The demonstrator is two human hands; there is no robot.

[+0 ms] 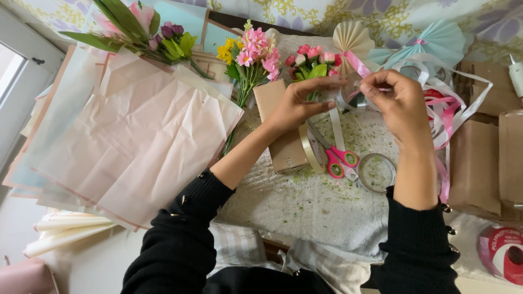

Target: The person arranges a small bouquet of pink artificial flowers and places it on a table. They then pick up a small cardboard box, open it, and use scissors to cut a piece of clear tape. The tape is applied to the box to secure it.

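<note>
Wrapping sheets (136,141): pale pink, stacked and fanned, left half of frame.
Flower bunch (250,54): pink and yellow blooms, upper centre, stems pointing down.
Second bunch (143,24): pink and purple buds, long green leaves, upper left.
Scissors (340,161): pink handles, centre, lying on grey cloth (316,209).
Clear round lid (376,172): just right of the scissors.
Paper fans (353,37): cream and light blue, top centre-right.
Brown paper pieces (476,163): right side.
Red ribbon spool (504,255): lower right corner.

I see my left hand (297,106) and right hand (400,103) pinching a tape roll (354,97) above the towel (316,207). Pink scissors (340,160) lie below.
</note>
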